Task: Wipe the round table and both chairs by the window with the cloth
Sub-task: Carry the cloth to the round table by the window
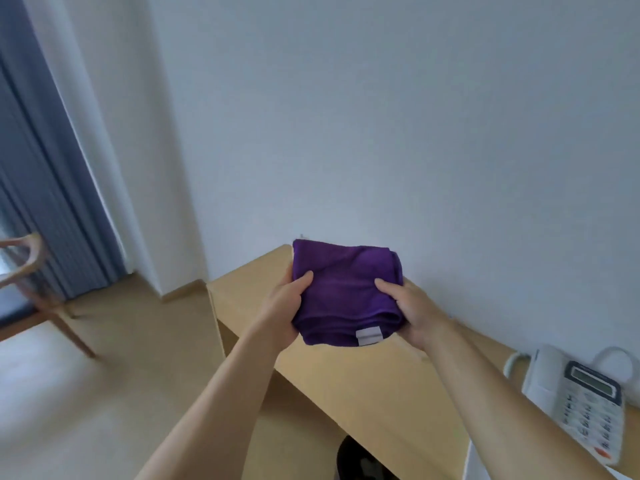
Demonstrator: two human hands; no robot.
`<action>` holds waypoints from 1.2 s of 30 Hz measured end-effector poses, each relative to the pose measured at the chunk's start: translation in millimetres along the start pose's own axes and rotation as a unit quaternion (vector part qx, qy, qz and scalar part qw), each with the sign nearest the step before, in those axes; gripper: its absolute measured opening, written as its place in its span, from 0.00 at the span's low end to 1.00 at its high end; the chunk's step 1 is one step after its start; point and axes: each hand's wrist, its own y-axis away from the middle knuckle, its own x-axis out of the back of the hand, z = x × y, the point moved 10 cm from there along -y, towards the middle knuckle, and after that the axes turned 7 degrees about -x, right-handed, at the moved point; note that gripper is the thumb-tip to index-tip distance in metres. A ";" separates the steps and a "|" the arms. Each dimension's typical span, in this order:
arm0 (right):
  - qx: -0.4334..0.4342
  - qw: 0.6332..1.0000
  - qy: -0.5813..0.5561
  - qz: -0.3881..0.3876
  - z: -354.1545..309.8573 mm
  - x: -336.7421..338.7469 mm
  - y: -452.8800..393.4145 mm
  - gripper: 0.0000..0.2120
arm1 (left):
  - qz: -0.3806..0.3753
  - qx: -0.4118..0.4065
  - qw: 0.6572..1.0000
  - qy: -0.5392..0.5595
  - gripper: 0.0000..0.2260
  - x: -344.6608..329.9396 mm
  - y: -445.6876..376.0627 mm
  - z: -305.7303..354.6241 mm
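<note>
There is a single view, from a camera on the person's head. It looks forward and down over both forearms, tilted so the wall (415,116) fills the upper half. The hands sit close, near the middle. A desk (346,375) runs from centre to lower right; a chair (24,271), apparently blurred by the wide lens, sits at the left edge beside a curtain (45,185).

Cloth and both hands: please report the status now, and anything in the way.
Left hand and right hand both grip the folded purple cloth above the desk. One chair at far left by the curtain. Round table not in view. Nothing blocking.
</note>
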 end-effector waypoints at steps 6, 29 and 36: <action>0.032 0.992 0.034 -0.115 -11.9 -212.1 -52.0 0.13 | 0.098 -0.086 0.991 -0.026 0.13 170.8 16.9 124.3; -0.067 0.887 0.067 -0.453 140.3 -835.4 -201.4 0.24 | 0.432 -0.217 0.875 -0.029 0.10 702.3 149.5 344.7; -0.144 0.839 0.084 -0.519 191.1 -987.4 -236.0 0.15 | 0.520 -0.236 0.821 -0.032 0.12 826.7 180.5 386.1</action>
